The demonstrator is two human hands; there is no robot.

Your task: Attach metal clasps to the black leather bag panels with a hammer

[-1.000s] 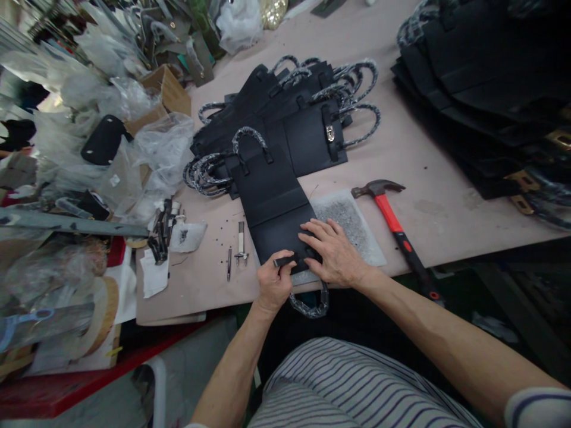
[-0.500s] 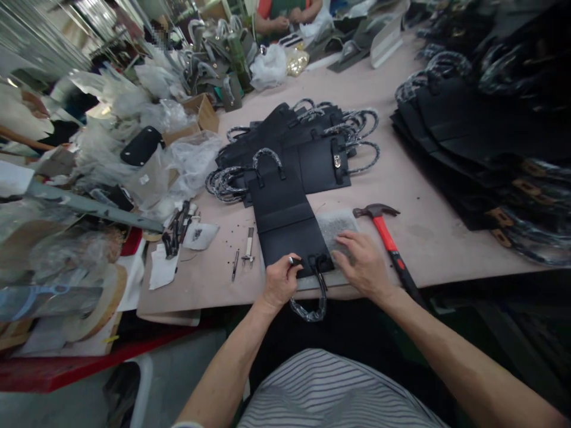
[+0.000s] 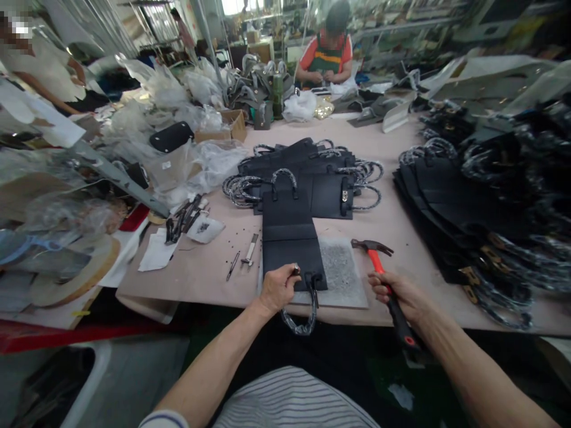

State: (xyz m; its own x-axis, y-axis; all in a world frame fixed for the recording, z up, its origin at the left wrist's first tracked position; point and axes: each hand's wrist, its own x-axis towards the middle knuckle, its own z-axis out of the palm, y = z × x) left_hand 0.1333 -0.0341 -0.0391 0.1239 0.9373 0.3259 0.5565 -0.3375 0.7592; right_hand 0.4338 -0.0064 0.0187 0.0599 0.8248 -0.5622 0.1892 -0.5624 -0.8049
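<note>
A black bag panel [image 3: 292, 255] lies lengthwise before me, with plastic-wrapped handles at its far and near ends. On its near part rests my left hand [image 3: 279, 286], closed round a short metal punch [image 3: 296, 269]; only the shiny top shows, and its lower end is hidden. My right hand [image 3: 395, 291] is wrapped round the handle of a claw hammer [image 3: 375, 260] with a red and black grip. The hammer's head is just right of the worn, speckled pad [image 3: 345, 270] that lies partly under the panel.
Several black bag panels [image 3: 330, 193] are heaped farther back, and a larger stack [image 3: 441, 220] stands on the right. A pen-like tool [image 3: 232, 266] and a metal tool [image 3: 250, 252] lie left. Plastic bags crowd the far left; a co-worker [image 3: 325, 56] sits across the table.
My right hand has moved from the pad to the hammer and taken hold of it. My left hand keeps the punch on the panel. The camera view has tilted upward.
</note>
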